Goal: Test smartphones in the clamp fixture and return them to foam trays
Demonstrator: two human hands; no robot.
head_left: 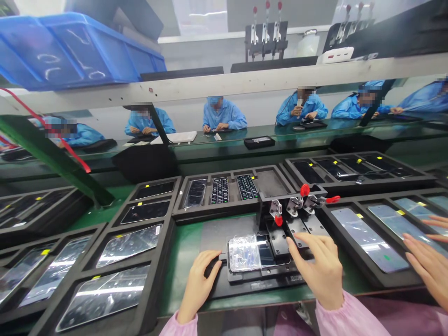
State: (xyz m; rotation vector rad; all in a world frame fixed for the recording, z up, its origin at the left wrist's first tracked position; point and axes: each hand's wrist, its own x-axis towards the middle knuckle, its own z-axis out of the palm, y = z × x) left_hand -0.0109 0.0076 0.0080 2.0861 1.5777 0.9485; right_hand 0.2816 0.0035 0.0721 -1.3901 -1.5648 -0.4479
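Apparently, phone (245,252) seated, fixture's (241,277) left-edge tab (223,256) is being pinched by left hand (201,280), right hand (320,266) spread, empty, clamping unclear.

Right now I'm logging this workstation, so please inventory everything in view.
Clamp fixture: one, black, bench centre.
Phone panel: one, black, partly film-covered, on the fixture.
Foam trays: at least five, black, around it, holding similar panels.
Storage bin: one, blue, upper-left shelf.
Toggle clamps: several, red-tipped, above the shelf.
Jar: one, whitish, upper right.
Strap: one, red, left.
Workers: six, blue clothing, opposite.
Co-worker's hands: two, far right.
Left hand: one, pink sleeve, at fixture's left.
Right hand: one, pink sleeve, near fixture's right.
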